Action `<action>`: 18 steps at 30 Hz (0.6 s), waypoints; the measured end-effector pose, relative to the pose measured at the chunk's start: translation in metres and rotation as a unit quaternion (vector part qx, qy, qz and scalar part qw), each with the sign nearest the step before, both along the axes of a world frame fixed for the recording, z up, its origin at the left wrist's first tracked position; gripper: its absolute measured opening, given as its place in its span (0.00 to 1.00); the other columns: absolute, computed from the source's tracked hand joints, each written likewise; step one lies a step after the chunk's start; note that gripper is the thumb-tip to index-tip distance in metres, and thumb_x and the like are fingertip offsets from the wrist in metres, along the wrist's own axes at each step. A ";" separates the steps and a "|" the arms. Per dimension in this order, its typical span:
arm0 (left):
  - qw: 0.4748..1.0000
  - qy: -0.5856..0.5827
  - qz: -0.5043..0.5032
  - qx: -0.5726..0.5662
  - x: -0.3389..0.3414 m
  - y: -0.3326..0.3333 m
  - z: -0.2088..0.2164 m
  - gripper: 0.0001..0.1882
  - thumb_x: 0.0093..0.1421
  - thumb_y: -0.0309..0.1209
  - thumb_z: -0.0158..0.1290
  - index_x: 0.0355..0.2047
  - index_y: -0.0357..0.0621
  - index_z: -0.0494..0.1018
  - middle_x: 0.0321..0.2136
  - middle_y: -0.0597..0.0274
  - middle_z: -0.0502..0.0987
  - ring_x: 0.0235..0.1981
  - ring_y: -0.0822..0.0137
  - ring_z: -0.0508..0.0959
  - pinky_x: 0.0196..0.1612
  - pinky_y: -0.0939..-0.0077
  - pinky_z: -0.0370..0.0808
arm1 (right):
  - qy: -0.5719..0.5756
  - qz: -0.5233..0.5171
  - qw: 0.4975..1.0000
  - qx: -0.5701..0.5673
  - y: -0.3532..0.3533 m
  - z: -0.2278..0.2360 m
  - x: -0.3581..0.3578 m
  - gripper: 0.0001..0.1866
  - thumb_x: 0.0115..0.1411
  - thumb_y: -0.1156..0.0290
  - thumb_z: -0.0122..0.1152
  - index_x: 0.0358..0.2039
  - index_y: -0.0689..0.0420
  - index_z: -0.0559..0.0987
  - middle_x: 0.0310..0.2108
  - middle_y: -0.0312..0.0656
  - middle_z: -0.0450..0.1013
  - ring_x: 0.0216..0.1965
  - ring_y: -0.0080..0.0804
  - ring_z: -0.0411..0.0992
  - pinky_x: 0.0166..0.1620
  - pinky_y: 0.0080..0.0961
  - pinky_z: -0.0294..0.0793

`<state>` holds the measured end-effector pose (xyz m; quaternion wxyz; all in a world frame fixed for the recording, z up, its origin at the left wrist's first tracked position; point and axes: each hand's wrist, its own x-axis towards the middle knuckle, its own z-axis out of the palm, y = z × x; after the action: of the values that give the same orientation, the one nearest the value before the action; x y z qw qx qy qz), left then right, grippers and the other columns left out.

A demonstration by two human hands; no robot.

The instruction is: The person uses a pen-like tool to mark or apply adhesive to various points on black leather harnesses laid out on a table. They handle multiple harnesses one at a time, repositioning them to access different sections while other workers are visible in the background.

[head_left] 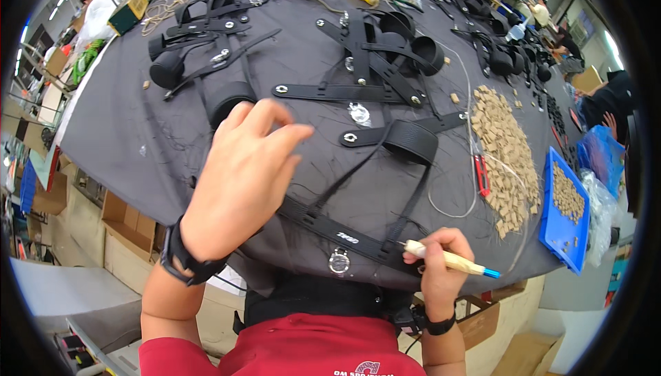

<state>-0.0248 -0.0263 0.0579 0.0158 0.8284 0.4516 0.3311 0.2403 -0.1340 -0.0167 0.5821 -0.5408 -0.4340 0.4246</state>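
Note:
My left hand is raised over the table, fingers loosely bent and apart, with nothing visible in it. Beneath and beyond it is a black cuff loop. In my right hand is a cream pen-shaped tool with a blue rear end. Its thin metal tip meets or nearly meets the right part of a wide black strap at the table's near edge. Two narrow straps run from that band up to a curved black cuff. A round metal-and-clear fitting lies against the band's near side.
Other black strap assemblies lie farther back. A pile of small tan blocks spreads at right, with a red cutter beside it. A blue tray holds more blocks. A thin pale cord loops across the dark cloth.

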 end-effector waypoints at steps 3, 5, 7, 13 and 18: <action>0.994 0.013 -0.010 -0.106 -0.027 -0.027 0.000 0.14 0.49 0.17 0.59 0.37 0.40 0.78 0.33 0.58 0.73 0.35 0.56 0.76 0.39 0.68 0.74 | -0.023 -0.011 0.998 0.062 -0.003 0.012 0.001 0.02 0.61 0.79 0.55 0.32 0.64 0.72 0.26 0.43 0.73 0.24 0.26 0.76 0.29 0.20 0.77; 0.974 -0.049 -0.027 -0.220 -0.029 -0.040 -0.008 0.11 0.51 0.18 0.59 0.37 0.40 0.77 0.33 0.59 0.73 0.31 0.59 0.76 0.34 0.71 0.74 | -0.006 0.015 0.995 0.102 0.003 0.026 -0.010 0.04 0.61 0.77 0.56 0.32 0.64 0.71 0.25 0.44 0.72 0.24 0.27 0.75 0.30 0.20 0.76; 0.972 -0.060 -0.053 -0.222 -0.025 -0.040 -0.023 0.11 0.52 0.19 0.59 0.37 0.40 0.77 0.33 0.58 0.73 0.31 0.60 0.77 0.33 0.71 0.75 | 0.035 0.077 0.990 0.112 0.014 0.037 -0.024 0.05 0.62 0.77 0.57 0.32 0.64 0.72 0.25 0.44 0.72 0.24 0.27 0.74 0.31 0.21 0.76; 0.978 0.054 -0.134 -0.154 -0.004 -0.023 -0.044 0.12 0.52 0.24 0.61 0.38 0.40 0.76 0.31 0.56 0.71 0.33 0.55 0.77 0.36 0.65 0.75 | 0.254 0.147 0.955 -0.040 0.060 0.042 -0.053 0.11 0.67 0.65 0.55 0.34 0.61 0.71 0.25 0.42 0.73 0.24 0.28 0.74 0.29 0.24 0.75; 0.964 0.112 -0.169 -0.170 0.005 -0.013 -0.047 0.08 0.54 0.26 0.59 0.36 0.40 0.76 0.30 0.57 0.71 0.31 0.55 0.77 0.34 0.64 0.75 | 0.322 0.129 0.935 -0.072 0.093 0.013 -0.052 0.11 0.68 0.64 0.55 0.33 0.58 0.72 0.21 0.37 0.70 0.21 0.27 0.70 0.27 0.24 0.69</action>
<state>-0.0193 -0.0389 0.0110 0.1616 0.9097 0.3532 0.1471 0.1879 -0.0414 -0.0032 0.5907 -0.3552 -0.2576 0.6771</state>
